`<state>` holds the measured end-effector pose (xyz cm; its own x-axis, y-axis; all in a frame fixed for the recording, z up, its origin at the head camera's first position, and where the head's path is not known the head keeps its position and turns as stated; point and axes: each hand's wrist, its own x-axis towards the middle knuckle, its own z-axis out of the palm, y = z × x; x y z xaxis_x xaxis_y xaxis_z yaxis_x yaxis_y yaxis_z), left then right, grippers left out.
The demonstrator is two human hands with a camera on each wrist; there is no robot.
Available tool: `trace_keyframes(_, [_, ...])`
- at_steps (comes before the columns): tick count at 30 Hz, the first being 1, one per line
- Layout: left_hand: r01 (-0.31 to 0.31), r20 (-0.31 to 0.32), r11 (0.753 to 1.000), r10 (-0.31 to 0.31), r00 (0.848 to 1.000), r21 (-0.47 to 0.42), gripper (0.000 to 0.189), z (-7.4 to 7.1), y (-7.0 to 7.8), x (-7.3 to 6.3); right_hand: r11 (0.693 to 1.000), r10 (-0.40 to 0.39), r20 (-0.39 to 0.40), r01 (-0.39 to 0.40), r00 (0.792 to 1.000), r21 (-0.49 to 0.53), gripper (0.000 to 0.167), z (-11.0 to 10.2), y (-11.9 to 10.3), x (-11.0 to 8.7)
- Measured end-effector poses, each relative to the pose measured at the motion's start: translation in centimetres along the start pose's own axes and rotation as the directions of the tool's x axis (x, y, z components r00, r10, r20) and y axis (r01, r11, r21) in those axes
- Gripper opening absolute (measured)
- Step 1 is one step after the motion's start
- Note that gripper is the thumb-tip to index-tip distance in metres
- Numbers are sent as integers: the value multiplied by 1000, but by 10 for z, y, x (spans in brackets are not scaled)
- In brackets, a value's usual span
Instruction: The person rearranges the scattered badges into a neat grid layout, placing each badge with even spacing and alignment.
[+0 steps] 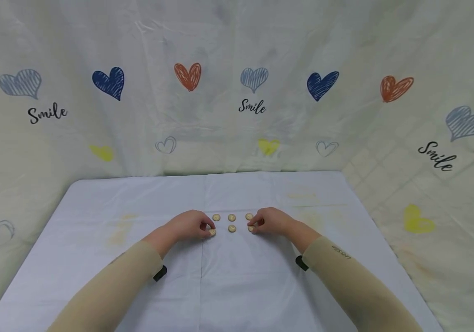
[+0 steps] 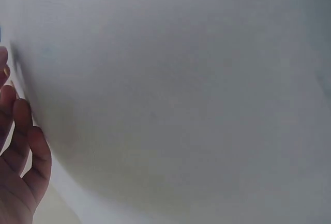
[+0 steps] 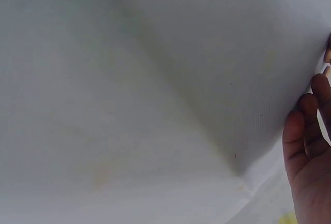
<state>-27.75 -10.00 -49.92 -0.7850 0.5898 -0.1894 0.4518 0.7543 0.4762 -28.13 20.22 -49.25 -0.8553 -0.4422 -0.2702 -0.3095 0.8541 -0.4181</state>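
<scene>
Several small round beige discs lie in two rows on the white cloth in the head view. The far row has three: disc [image 1: 216,217], disc [image 1: 231,217], disc [image 1: 249,216]. A middle disc [image 1: 231,228] lies in the near row. My left hand [image 1: 208,229] has curled fingers pinching the near-left disc [image 1: 212,233]. My right hand [image 1: 255,226] pinches the near-right disc [image 1: 251,228] in the same way. Both discs touch the cloth. The left wrist view shows only curled fingers [image 2: 20,151] at its edge, the right wrist view only fingers [image 3: 307,146], with no discs visible.
The table [image 1: 137,258] is covered by a white cloth with faint yellowish stains. A pale backdrop [image 1: 253,106] printed with hearts and "Smile" hangs behind and to both sides. Black straps sit on both sleeves at the wrists.
</scene>
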Motion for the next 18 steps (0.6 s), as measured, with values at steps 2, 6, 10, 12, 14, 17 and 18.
trace_keyframes(2, [-3, 13, 1000, 3, 1000, 15, 12, 2, 1, 3, 1000, -1, 0, 1, 1000, 4, 23, 1, 0, -1])
trace_keyframes(6, [10, 20, 1000, -10, 1000, 27, 15, 1, 3, 5, 1000, 4, -4, -4, 1000, 18, 22, 1, -1, 0])
trace_keyframes(10, [36, 10, 999, -36, 999, 15, 19, 1, 5, 5, 999, 11, -13, -10, 1000, 39, 22, 0, -3, -1])
trace_keyframes(12, [46, 3, 999, -46, 999, 6, 20, 1, 5, 5, 999, 8, -16, -7, 1000, 45, 22, 0, -3, -1])
trace_keyframes(14, [50, -4, 999, -50, 999, -2, 20, 1, 5, 4, 999, 5, -19, -4, 1000, 48, 22, 0, -3, -2])
trace_keyframes(17, [61, -9, 998, -61, 998, -8, 20, 2, 5, 4, 999, -4, -24, 6, 1000, 52, 23, 1, -2, -1])
trace_keyframes(18, [61, -10, 998, -61, 998, -13, 20, 2, 5, 4, 999, -6, -25, 7, 1000, 51, 24, 2, -1, -1])
